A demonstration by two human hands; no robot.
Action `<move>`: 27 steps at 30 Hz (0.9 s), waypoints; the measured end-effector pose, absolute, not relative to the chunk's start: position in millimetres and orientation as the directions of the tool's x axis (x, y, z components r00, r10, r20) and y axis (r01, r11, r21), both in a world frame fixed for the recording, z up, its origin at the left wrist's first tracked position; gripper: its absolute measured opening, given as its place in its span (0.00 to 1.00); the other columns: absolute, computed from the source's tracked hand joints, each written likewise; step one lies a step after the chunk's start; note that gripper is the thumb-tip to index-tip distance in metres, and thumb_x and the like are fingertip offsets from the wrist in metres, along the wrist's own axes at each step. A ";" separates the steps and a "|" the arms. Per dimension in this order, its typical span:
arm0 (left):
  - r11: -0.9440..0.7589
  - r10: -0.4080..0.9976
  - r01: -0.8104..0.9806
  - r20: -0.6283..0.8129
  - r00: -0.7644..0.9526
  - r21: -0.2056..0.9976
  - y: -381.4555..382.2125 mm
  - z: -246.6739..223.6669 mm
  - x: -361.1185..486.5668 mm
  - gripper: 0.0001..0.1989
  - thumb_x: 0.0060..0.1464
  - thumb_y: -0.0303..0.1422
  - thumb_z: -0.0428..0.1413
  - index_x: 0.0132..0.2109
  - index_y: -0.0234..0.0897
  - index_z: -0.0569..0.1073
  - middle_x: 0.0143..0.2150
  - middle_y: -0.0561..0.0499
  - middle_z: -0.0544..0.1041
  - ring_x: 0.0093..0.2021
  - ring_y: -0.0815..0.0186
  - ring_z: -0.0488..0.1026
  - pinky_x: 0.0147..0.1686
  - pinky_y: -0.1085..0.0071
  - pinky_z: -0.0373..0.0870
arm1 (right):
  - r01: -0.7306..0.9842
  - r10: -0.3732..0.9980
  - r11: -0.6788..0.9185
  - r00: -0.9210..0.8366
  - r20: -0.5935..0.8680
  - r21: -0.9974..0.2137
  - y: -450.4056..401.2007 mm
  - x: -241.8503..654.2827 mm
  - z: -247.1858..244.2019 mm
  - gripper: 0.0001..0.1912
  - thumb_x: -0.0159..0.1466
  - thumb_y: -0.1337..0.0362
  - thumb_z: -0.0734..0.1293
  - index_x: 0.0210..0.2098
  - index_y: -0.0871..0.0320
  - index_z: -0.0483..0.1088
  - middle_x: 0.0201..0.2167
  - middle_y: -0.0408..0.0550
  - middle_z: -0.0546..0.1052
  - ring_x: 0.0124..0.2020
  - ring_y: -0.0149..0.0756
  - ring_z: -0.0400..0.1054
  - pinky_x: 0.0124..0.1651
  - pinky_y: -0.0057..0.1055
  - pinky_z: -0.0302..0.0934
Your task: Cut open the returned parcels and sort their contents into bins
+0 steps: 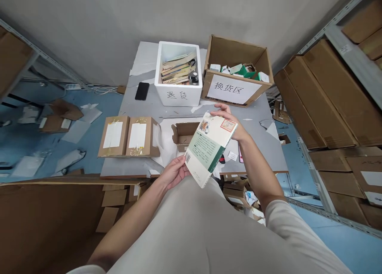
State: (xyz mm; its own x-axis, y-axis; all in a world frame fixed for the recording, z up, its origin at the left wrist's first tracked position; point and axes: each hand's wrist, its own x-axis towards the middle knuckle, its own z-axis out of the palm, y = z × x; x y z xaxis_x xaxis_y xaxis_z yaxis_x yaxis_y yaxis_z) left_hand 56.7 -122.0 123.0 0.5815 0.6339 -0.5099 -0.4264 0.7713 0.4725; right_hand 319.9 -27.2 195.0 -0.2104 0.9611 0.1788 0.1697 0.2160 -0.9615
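Observation:
Tilted in front of me is a book (205,151) with a white and green cover, a barcode and an orange-red label near its top corner. My left hand (176,171) grips its lower left edge, fingers closed around it. At the top right edge, my right hand (227,117) holds it too, with some fingers behind the cover. Beyond the book, a small open cardboard box (178,135) sits on the table, partly covered by it. A small white printed card (232,156) lies to the right of the book.
A white foam box (179,97) of books and a cardboard bin (253,94) of small boxes stand at the back of the table (253,162). Taped cartons (137,138) and a black phone (142,91) are at left. Shelves with cartons (325,99) flank the right.

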 end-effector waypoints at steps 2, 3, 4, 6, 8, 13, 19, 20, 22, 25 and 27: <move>0.787 0.611 -0.389 -0.514 0.602 0.479 -121.3 123.4 59.0 0.14 0.50 0.38 0.62 0.41 0.34 0.75 0.36 0.47 0.79 0.34 0.67 0.77 0.36 0.71 0.75 | 0.154 0.941 0.234 -0.284 0.184 -0.960 -23.4 317.2 197.8 0.18 0.52 0.50 0.74 0.38 0.52 0.74 0.53 0.48 0.69 0.53 0.42 0.65 0.53 0.40 0.62; 0.787 0.607 -0.370 -0.518 0.602 0.493 -121.2 123.4 60.2 0.15 0.50 0.38 0.63 0.43 0.35 0.75 0.39 0.45 0.79 0.37 0.65 0.78 0.38 0.70 0.75 | 0.142 0.932 0.220 -0.323 0.165 -0.965 -21.9 316.4 198.5 0.18 0.54 0.49 0.72 0.36 0.53 0.73 0.48 0.48 0.72 0.49 0.41 0.67 0.51 0.40 0.63; 0.778 0.617 -0.356 -0.522 0.589 0.518 -120.9 123.4 61.3 0.17 0.49 0.37 0.63 0.45 0.36 0.75 0.43 0.44 0.79 0.41 0.63 0.77 0.40 0.68 0.74 | 0.137 0.924 0.200 -0.355 0.141 -0.970 -20.5 315.9 198.9 0.18 0.55 0.48 0.71 0.35 0.54 0.72 0.43 0.48 0.74 0.45 0.39 0.69 0.47 0.39 0.65; 0.734 0.669 -0.354 -0.527 0.524 0.580 -120.1 122.7 62.5 0.23 0.46 0.36 0.65 0.51 0.41 0.73 0.52 0.44 0.76 0.50 0.59 0.74 0.46 0.65 0.73 | 0.154 0.924 0.168 -0.369 0.101 -0.974 -17.9 315.8 198.9 0.18 0.56 0.48 0.70 0.34 0.56 0.71 0.34 0.46 0.76 0.37 0.36 0.70 0.41 0.35 0.65; 0.678 0.731 -0.403 -0.509 0.455 0.614 -118.7 120.7 61.3 0.27 0.46 0.41 0.64 0.54 0.43 0.71 0.57 0.44 0.72 0.55 0.57 0.71 0.50 0.61 0.71 | 0.193 0.940 0.140 -0.335 0.069 -0.971 -15.5 316.5 198.0 0.18 0.56 0.49 0.71 0.34 0.58 0.72 0.31 0.45 0.76 0.33 0.33 0.69 0.38 0.31 0.65; 0.472 0.881 -0.452 -0.384 0.277 0.757 -118.8 108.7 52.2 0.29 0.46 0.52 0.60 0.47 0.34 0.74 0.44 0.42 0.79 0.47 0.55 0.76 0.49 0.56 0.72 | 0.157 0.979 -0.049 -0.189 -0.079 -0.986 -11.2 320.8 189.8 0.20 0.56 0.48 0.70 0.37 0.58 0.75 0.31 0.46 0.78 0.31 0.33 0.70 0.35 0.30 0.65; 0.465 0.884 -0.413 -0.381 0.271 0.783 -124.1 105.2 53.9 0.22 0.48 0.47 0.62 0.43 0.34 0.74 0.35 0.48 0.81 0.33 0.64 0.79 0.43 0.64 0.76 | 0.008 0.975 -0.162 -0.150 -0.162 -0.987 -11.0 321.3 183.6 0.24 0.54 0.43 0.69 0.36 0.57 0.77 0.31 0.47 0.80 0.31 0.35 0.73 0.36 0.30 0.67; 0.469 0.881 -0.423 -0.381 0.279 0.775 -124.2 106.8 54.9 0.22 0.48 0.46 0.62 0.43 0.34 0.74 0.35 0.48 0.81 0.33 0.64 0.79 0.43 0.64 0.76 | 0.003 0.975 -0.172 -0.142 -0.170 -0.985 -10.9 320.9 184.2 0.24 0.54 0.43 0.70 0.35 0.57 0.78 0.31 0.47 0.80 0.31 0.35 0.73 0.36 0.30 0.67; 0.477 0.877 -0.437 -0.381 0.292 0.762 -124.1 109.9 56.3 0.22 0.48 0.46 0.62 0.43 0.35 0.73 0.36 0.48 0.81 0.34 0.64 0.79 0.42 0.64 0.77 | -0.005 0.973 -0.191 -0.133 -0.189 -0.982 -10.4 320.8 185.5 0.24 0.53 0.43 0.70 0.36 0.57 0.78 0.31 0.48 0.80 0.31 0.35 0.73 0.35 0.30 0.67; 0.496 0.867 -0.444 -0.397 0.301 0.746 -123.0 112.0 56.9 0.22 0.46 0.47 0.63 0.43 0.35 0.73 0.36 0.48 0.81 0.34 0.63 0.79 0.42 0.63 0.77 | -0.002 0.967 -0.223 -0.131 -0.221 -0.975 -8.4 322.4 186.0 0.25 0.54 0.43 0.70 0.37 0.57 0.78 0.31 0.48 0.81 0.30 0.34 0.73 0.32 0.28 0.67; 0.504 0.863 -0.457 -0.410 0.294 0.733 -122.0 111.2 56.8 0.23 0.45 0.47 0.63 0.43 0.36 0.73 0.37 0.48 0.81 0.33 0.63 0.79 0.42 0.63 0.77 | -0.001 0.961 -0.247 -0.126 -0.245 -0.969 -6.2 324.3 185.1 0.25 0.54 0.43 0.70 0.39 0.57 0.78 0.31 0.48 0.81 0.29 0.34 0.73 0.29 0.27 0.66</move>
